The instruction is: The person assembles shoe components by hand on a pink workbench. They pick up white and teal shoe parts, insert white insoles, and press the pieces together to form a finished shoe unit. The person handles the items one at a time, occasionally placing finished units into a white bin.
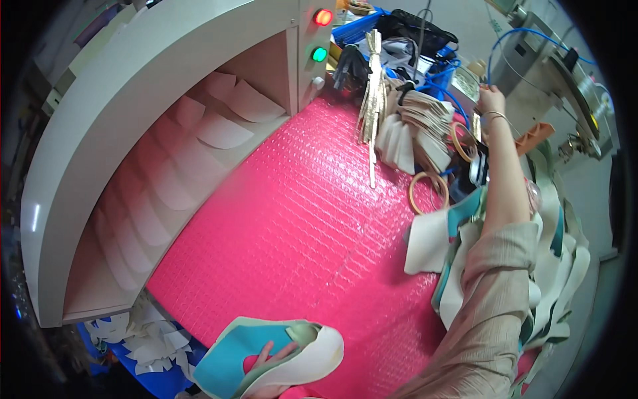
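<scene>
Low in the view, my left hand (274, 364) holds a curved shoe-upper piece (219, 356), white on one side and teal on the other. The piece is bent over, with some fingers showing inside the fold. My right arm stretches to the far right, its rolled beige sleeve above the stacked pieces. Up there my right hand (490, 101) is closed, next to a thin blue hose (490, 63) and a small tray (465, 83). What its fingers grip, if anything, cannot be made out.
A bright pink padded mat (286, 239) covers the table. At left, a white arched machine (40, 233) holds several pale pieces (226, 133). Bundled strips (425, 123), tape rolls (428, 193) and white-teal pieces (565, 266) lie at right. A blue bin (136, 376) holds scraps.
</scene>
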Motion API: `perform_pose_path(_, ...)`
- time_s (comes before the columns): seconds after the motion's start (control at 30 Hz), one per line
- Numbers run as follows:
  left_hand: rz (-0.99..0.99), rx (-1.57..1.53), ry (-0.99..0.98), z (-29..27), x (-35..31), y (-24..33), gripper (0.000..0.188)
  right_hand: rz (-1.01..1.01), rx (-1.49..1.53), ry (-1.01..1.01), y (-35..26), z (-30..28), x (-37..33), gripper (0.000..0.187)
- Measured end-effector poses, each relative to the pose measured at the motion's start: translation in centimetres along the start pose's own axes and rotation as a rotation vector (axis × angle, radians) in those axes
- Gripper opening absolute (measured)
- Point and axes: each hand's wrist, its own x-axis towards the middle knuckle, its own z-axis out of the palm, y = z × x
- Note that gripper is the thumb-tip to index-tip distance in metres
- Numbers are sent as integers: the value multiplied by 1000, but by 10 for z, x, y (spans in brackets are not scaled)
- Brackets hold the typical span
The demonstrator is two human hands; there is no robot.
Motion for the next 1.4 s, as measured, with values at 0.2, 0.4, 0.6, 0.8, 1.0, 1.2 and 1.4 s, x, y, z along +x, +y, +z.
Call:
perform_pose_path(0.2, 79, -188, -58, -2, 5, -13, 35, -202, 149, -119, -43, -67, -69, 39)
perform_pose_path(0.4, 64, -708, 85, -6, 19, -28, 34, -59, 355, -1342, -148, -185, -370, 21)
perform_pose_path(0.6, 376, -82, -259, -63, 60, -42, 43, -1070, -179, -1207, -116, -132, -575, 43)
perform_pose_path(0.8, 330, -638, -300, -74, 72, -69, 65, -1150, -268, -754, -115, -88, -587, 33)
perform_pose_path(1.0, 331, 225, 326, -69, 41, -37, 52, -1137, -260, -526, -135, -122, -598, 13)
perform_pose_path(1.2, 399, -756, 742, -125, 13, -38, 32, -730, -373, -526, -105, -195, -602, 23)
perform_pose_path(1.4, -14, -1440, 551, -130, 3, -55, 27, -626, -275, -838, -94, -209, -636, 39)
